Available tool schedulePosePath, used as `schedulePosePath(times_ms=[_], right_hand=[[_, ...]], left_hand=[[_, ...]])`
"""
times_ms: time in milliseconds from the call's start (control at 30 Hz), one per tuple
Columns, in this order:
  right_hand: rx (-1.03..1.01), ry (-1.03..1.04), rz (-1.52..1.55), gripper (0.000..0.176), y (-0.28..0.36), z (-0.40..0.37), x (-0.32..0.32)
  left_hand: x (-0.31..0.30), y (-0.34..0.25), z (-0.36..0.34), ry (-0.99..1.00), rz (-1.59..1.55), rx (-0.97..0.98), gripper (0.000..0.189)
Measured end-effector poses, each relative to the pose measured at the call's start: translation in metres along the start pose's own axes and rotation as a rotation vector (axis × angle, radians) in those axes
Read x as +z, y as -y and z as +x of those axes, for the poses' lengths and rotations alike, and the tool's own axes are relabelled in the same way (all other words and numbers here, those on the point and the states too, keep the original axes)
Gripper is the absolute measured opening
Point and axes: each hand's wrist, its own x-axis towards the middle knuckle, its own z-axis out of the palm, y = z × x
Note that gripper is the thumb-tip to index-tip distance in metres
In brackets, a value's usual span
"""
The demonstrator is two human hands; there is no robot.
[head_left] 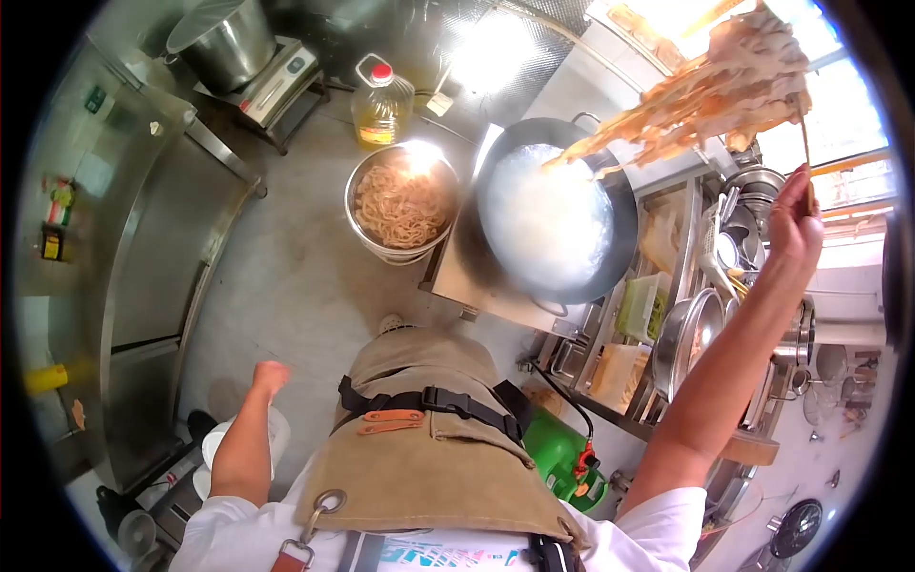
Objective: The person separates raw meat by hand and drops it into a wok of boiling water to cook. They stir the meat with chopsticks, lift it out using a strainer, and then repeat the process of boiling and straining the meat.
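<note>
My right hand (797, 221) is raised high at the right, its fingers wrapped round long, thin chopsticks (807, 157). A large bunch of wide brown noodles (729, 86) hangs from the chopsticks, its ends trailing left over the wok. The big dark wok (624, 224) holds pale, steaming liquid (548, 214). To its left, a metal pot (355, 224) contains more brown noodles (402, 205). My left hand (271, 375) is held low at my left side, apart from these things, with its fingers curled in and nothing visible in them.
A capped oil jug (381, 110) stands on the floor beyond the noodle pot. A tall stockpot (221, 48) sits on a low stand at upper left. Shelves with bowls (688, 334) line the right. A green gas cylinder (562, 453) stands near my right side.
</note>
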Motion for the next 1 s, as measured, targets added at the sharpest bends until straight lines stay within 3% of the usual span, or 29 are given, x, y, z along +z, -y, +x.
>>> schedulePosePath(times_ms=[100, 200, 267, 467, 633, 733, 867, 1000], right_hand=[[-0.081, -0.055, -0.119, 0.028, -0.025, -0.016, -0.022], [-0.106, -0.064, -0.176, 0.024, -0.03, -0.02, -0.042], [-0.134, -0.091, -0.185, 0.023, -0.04, -0.027, -0.034], [-0.101, 0.001, -0.124, 0.031, -0.059, -0.026, 0.038], [-0.031, 0.171, -0.057, 0.036, -0.09, -0.026, 0.103], [0.031, 0.231, -0.029, 0.035, -0.109, -0.022, 0.127], [0.116, 0.207, -0.005, 0.031, -0.153, -0.017, 0.125], [0.302, 0.182, -0.008, 0.029, -0.215, -0.017, 0.071]], left_hand=[[-0.011, -0.027, 0.005, -0.078, -0.2, -0.08, 0.012], [-0.027, -0.121, -0.021, -0.17, -0.546, -0.297, 0.011], [-0.027, -0.134, -0.019, -0.149, -0.504, -0.266, 0.01], [-0.027, -0.131, -0.01, -0.09, -0.293, -0.186, 0.012], [-0.015, -0.066, 0.005, -0.1, -0.239, -0.016, 0.014], [-0.018, -0.052, 0.004, -0.098, -0.203, -0.029, 0.013], [-0.027, -0.059, -0.02, -0.131, -0.276, -0.102, 0.012], [-0.046, -0.117, -0.062, -0.148, -0.268, -0.175, 0.014]])
